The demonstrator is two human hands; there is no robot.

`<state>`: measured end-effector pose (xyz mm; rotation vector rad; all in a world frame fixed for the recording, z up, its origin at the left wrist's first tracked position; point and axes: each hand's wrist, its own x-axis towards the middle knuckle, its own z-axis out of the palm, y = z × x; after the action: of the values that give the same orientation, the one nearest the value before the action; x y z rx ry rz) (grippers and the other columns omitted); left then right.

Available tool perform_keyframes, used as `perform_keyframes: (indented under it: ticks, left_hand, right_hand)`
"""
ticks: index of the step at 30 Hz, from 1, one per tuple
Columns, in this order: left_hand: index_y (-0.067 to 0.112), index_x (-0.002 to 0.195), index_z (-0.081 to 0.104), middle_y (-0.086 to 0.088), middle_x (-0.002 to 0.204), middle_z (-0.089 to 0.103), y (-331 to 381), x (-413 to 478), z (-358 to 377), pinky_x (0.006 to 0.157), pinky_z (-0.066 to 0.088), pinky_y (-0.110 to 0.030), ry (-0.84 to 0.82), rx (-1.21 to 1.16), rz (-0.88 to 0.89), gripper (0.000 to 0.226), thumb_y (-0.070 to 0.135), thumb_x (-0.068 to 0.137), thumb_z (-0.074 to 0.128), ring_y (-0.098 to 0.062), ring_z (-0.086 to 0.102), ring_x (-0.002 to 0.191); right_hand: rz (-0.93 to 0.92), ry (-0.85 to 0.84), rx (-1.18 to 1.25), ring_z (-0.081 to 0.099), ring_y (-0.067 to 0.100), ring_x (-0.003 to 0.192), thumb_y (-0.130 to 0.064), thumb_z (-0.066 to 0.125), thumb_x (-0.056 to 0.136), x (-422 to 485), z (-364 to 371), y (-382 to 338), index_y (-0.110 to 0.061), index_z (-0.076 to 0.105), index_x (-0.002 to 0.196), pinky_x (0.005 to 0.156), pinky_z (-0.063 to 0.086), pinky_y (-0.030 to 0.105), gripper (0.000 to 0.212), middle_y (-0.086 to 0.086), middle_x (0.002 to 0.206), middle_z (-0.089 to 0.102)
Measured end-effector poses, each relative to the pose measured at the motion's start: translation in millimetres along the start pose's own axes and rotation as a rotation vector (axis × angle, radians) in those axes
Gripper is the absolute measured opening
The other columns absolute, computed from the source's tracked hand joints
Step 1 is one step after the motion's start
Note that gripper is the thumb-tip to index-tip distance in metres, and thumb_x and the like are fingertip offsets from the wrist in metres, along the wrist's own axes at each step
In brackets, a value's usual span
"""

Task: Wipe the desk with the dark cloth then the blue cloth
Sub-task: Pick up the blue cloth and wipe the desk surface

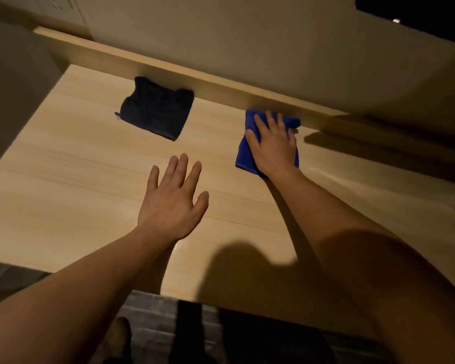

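A folded dark cloth [156, 107] lies flat on the light wooden desk [63, 179], close to the raised back ledge, with no hand on it. To its right lies a blue cloth [243, 153], also near the ledge. My right hand [273, 143] presses down flat on the blue cloth, fingers spread and pointing toward the ledge, covering most of it. My left hand [174, 198] hovers just over the bare desk in the middle, palm down, fingers apart, holding nothing. It is nearer to me than the dark cloth.
A raised wooden ledge [221, 82] runs along the back of the desk under a pale wall. A grey panel [11, 88] borders the desk's left side. A shadowed shelf edge [392, 143] sits at the right. The floor [153, 324] shows below the front edge.
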<state>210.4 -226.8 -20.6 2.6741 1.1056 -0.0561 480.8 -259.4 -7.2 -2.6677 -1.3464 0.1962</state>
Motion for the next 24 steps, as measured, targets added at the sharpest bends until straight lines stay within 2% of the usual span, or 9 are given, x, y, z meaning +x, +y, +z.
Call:
perform_keyframes:
  ticks: [3, 6, 13, 24]
  left_hand:
    - [0.032, 0.171, -0.002, -0.001, 0.179, -0.010, 1, 0, -1, 0.131, -0.006, -0.054, -0.011, 0.010, -0.012, 0.073, 0.065, 0.107, 0.011, -0.020, -0.016, 0.164]
    - [0.033, 0.171, -0.001, 0.000, 0.179, -0.010, 2, 0, -1, 0.131, -0.006, -0.053, -0.013, 0.008, -0.018, 0.074, 0.066, 0.106, 0.013, -0.019, -0.016, 0.164]
    - [0.034, 0.171, 0.000, 0.000, 0.179, -0.008, 1, 2, 1, 0.132, -0.004, -0.054, -0.010, 0.017, -0.021, 0.075, 0.069, 0.105, 0.011, -0.019, -0.014, 0.164]
    - [0.030, 0.171, 0.006, -0.004, 0.180, -0.001, 2, -1, -1, 0.131, -0.001, -0.057, 0.017, 0.013, 0.004, 0.076, 0.067, 0.105, 0.011, -0.024, -0.007, 0.165]
  right_hand:
    - [0.013, -0.075, -0.064, -0.003, 0.028, 0.160, -0.068, 0.018, 0.103, 9, 10, 3, -0.039, 0.008, 0.164, 0.124, 0.005, 0.061, 0.068, -0.008, 0.174, -0.002]
    - [0.015, -0.091, -0.063, -0.006, 0.030, 0.159, -0.074, 0.017, 0.100, 8, 10, 3, -0.042, 0.004, 0.164, 0.122, 0.005, 0.068, 0.072, -0.010, 0.174, -0.006]
    - [0.027, -0.108, -0.063, -0.008, 0.031, 0.159, -0.078, 0.015, 0.097, -15, 11, 3, -0.045, 0.001, 0.163, 0.118, 0.000, 0.075, 0.074, -0.008, 0.174, -0.003]
    - [0.036, -0.081, -0.072, -0.006, 0.030, 0.159, -0.077, 0.014, 0.097, -120, 20, -4, -0.046, 0.002, 0.163, 0.120, 0.004, 0.071, 0.074, -0.008, 0.174, -0.002]
